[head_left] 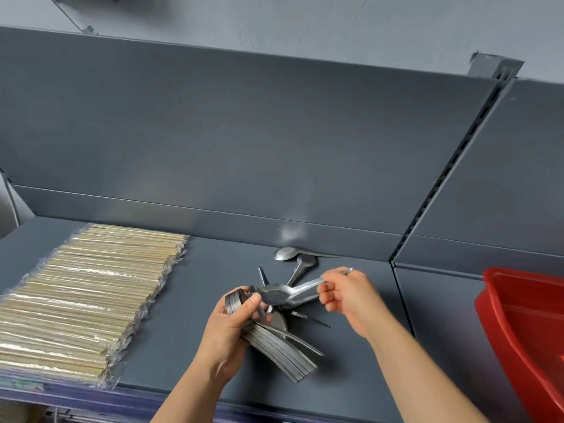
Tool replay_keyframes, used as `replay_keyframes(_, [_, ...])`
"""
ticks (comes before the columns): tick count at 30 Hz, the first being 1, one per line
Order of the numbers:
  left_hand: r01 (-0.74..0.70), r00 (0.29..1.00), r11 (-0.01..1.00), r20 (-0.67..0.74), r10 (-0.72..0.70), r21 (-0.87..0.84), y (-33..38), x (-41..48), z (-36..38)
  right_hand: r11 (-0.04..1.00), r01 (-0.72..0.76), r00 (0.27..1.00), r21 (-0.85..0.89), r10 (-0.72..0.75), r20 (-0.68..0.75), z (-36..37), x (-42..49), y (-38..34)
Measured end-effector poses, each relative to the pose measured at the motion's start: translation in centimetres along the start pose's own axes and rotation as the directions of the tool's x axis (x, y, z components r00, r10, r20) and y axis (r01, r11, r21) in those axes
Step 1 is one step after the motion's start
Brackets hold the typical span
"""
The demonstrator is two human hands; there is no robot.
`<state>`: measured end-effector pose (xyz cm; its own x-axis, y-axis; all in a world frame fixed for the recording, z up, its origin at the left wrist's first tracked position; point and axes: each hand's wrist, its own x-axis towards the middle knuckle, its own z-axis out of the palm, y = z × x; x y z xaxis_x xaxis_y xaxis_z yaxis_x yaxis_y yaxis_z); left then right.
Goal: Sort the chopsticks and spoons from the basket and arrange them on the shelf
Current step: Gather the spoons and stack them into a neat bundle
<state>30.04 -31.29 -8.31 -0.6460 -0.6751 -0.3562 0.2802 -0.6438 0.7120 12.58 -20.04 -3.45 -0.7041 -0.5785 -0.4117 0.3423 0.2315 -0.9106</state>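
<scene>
Steel spoons (283, 352), stiff, slick, probably light: stacked, clamped in left hand (229, 331) over shelf (198, 285) centre. Single spoon (274, 296) pinched by handle in right hand (348, 296); best grip there. Chopsticks (85, 300) at 9 o'clock, basket (518, 315) at 3 o'clock.

The flat dark slate-grey metal shelf (195, 300) is one even matt colour, and its tall back panel (244, 132) matches it. On the right a grey upright strip (457, 154) carries a regular column of small black slots. At the left, pale straw-yellow wooden chopsticks (85, 288) in clear glossy wrappers make fine parallel stripes with white glints. The fanned stack of dull silver-grey steel spoons (274, 346) in the left hand (232, 325) shows darker grey edges. The single silver spoon (293, 293) in the right hand (348, 297) shines paler. At the right, the plastic basket (518, 315) is plain glossy red. The shelf's near edge strip (91, 398) is bluish violet.
</scene>
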Motion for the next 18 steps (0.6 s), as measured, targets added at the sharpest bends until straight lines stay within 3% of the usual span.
replay_keyframes(5, [-0.099, 0.992, 0.994, -0.072, 0.101, 0.035, -0.2, 0.5, 0.8, 0.994, -0.103, 0.984, 0.030, 0.098, 0.147, 0.7, -1.7, 0.7])
replay_keyframes(10, [-0.156, 0.984, 0.987, -0.087, 0.154, -0.020, 0.5, 0.9, 0.7, 0.966, -0.007, 0.958, -0.259, 0.081, 0.276, -0.1, -1.8, 1.7])
replay_keyframes(13, [-0.194, 0.973, 0.981, -0.129, 0.192, -0.002, 0.7, 0.9, 0.5, 0.910, 0.099, 0.977, -0.404, -0.011, 0.215, -0.6, -0.7, 2.2])
replay_keyframes(15, [-0.209, 0.967, 0.978, -0.147, 0.210, 0.023, 1.0, 1.0, 0.4, 0.767, 0.213, 0.977, -0.606, -0.178, 0.117, -1.3, 0.5, 2.4])
replay_keyframes(18, [-0.191, 0.962, 0.979, -0.182, 0.202, 0.077, 1.3, 1.0, 0.0, 0.448, 0.331, 0.937, -0.830, -0.258, 0.235, -2.0, 2.0, 3.3])
